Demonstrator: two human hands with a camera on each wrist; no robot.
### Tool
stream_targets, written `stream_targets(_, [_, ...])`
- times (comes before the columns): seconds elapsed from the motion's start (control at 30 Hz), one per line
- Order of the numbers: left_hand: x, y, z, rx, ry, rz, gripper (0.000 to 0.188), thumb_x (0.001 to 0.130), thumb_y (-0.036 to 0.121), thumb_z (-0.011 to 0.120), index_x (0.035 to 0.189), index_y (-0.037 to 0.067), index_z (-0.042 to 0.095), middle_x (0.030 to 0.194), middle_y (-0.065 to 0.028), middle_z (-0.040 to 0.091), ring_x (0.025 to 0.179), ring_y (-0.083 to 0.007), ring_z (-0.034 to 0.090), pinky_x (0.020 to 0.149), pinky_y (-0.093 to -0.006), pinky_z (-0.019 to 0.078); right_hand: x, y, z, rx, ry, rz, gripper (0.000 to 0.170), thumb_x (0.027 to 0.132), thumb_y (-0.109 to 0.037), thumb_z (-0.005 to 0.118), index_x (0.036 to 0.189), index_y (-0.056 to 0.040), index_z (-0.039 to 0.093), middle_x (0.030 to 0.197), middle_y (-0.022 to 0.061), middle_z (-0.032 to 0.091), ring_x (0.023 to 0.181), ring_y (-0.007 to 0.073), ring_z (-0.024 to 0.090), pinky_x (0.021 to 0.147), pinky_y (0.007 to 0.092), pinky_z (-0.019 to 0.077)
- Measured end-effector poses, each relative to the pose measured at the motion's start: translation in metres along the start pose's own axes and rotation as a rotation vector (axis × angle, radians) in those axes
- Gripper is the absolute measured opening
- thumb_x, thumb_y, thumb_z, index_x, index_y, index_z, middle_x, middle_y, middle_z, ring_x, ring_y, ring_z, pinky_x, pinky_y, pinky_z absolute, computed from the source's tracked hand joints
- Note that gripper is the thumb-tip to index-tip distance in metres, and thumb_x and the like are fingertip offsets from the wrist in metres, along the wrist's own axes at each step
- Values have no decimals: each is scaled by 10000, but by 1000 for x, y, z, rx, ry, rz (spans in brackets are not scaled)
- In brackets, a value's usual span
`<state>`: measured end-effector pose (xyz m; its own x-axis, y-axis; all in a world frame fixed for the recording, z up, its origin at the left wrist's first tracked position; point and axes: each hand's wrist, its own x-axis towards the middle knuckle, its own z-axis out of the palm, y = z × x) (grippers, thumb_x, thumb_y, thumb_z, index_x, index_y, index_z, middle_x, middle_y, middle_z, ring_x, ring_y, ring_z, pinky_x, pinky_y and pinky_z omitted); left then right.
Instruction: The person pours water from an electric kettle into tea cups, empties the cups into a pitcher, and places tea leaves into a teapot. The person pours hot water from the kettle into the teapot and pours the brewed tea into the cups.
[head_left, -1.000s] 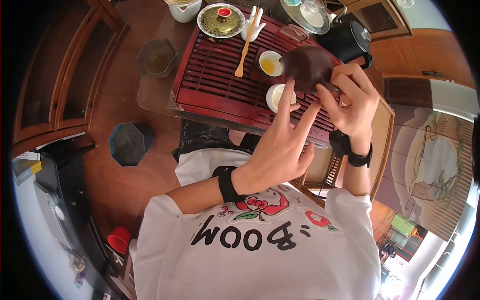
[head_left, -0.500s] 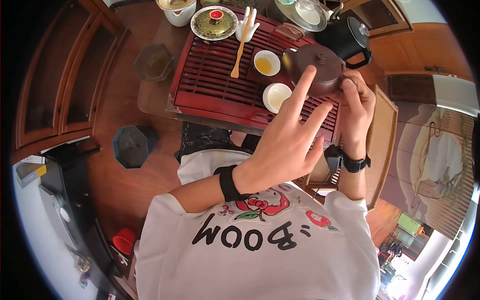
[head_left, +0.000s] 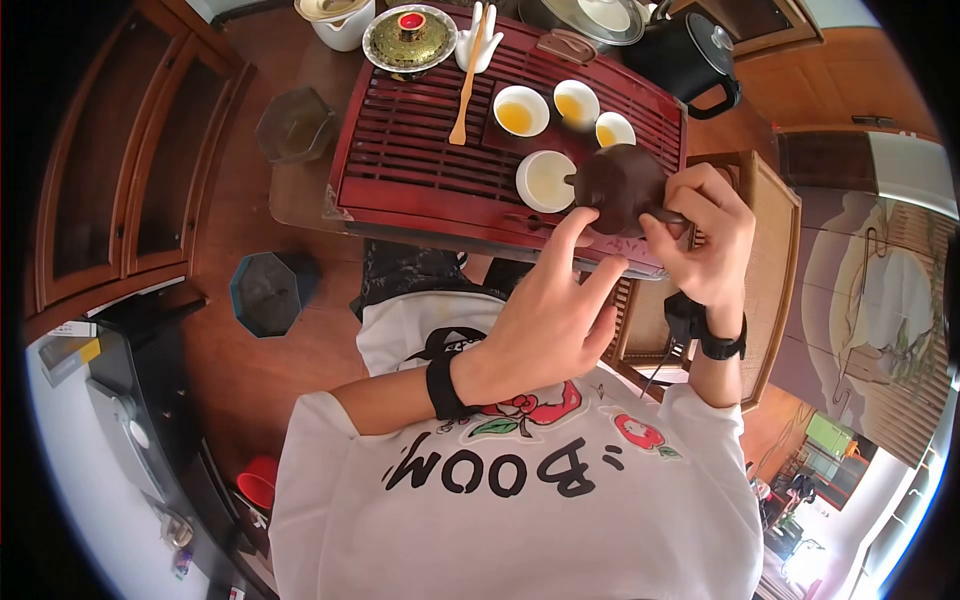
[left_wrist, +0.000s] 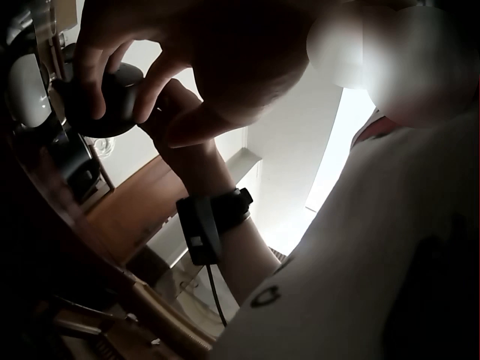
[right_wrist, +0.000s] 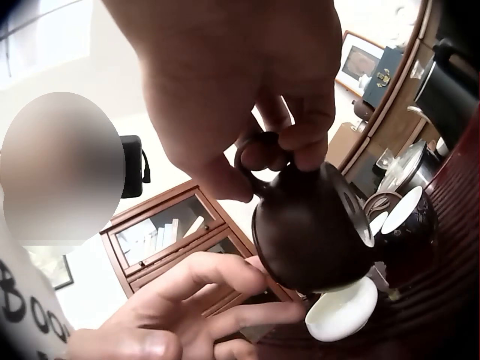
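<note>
A dark brown teapot is held over the near right part of the tea tray by my right hand, which grips its handle. Its spout points left, just above a white cup of pale liquid. In the right wrist view the teapot looks tilted, with the white cup below it. My left hand reaches up with fingers spread, the index fingertip right at the pot's lower side. Behind the pot stand three white cups of yellow tea, one of them at the left.
The red slatted tea tray carries a lidded patterned bowl and a white hand-shaped holder with a wooden tea scoop leaning on it. A black kettle stands behind at the right. A dark bin is on the floor.
The teapot has moved toward me and down, from beside the tea cups to the near white cup. Two cups it was covering now show. The left hand has followed it, dropping slightly.
</note>
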<state>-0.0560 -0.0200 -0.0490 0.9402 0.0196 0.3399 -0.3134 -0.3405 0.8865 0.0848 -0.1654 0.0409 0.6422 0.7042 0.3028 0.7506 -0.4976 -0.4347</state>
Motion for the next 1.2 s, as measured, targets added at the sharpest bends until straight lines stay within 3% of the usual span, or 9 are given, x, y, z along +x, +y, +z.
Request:
stream_targets(0.1, [-3, 3, 0, 2, -31, -40, 485, 820, 32, 767, 1278, 19, 607, 1524, -293, 294, 1281, -408, 554, 934, -412, 597, 2, -3, 1, -78, -26, -112, 208, 698, -66, 838, 778, -26, 651, 865, 65, 629, 630, 245, 608, 557, 342, 500])
stream_targets(0.47, [-6, 13, -2, -66, -69, -17, 502, 813, -5, 741, 1295, 17, 601, 1559, -331, 247, 1344, -501, 528, 915, -426, 635, 11, -16, -8, -218, 12, -314, 223, 649, -47, 825, 753, -58, 628, 865, 49, 621, 674, 250, 629, 563, 356, 516])
stream_targets(0.9, [-8, 12, 4, -106, -22, 105, 437, 822, -6, 737, 1244, 10, 625, 1619, -358, 231, 1282, -455, 608, 887, -424, 644, 8, -15, -19, -238, 39, -409, 235, 628, -21, 822, 717, -58, 608, 864, 59, 613, 681, 242, 621, 566, 344, 503])
stream_targets(1.13, [-9, 12, 3, -98, -26, 82, 433, 827, 6, 732, 1248, 13, 633, 1631, -371, 209, 1309, -461, 585, 901, -426, 625, 7, -7, -11, -208, 39, -375, 224, 634, -34, 824, 722, -40, 618, 863, 66, 614, 675, 245, 617, 574, 340, 509])
stream_targets(1.2, [-9, 12, 2, -103, -31, 58, 436, 829, 10, 731, 1254, 14, 634, 1633, -374, 205, 1320, -465, 575, 908, -428, 619, 2, 1, -3, -108, 61, -217, 215, 638, -29, 794, 708, 3, 594, 848, 92, 607, 686, 239, 563, 591, 325, 462])
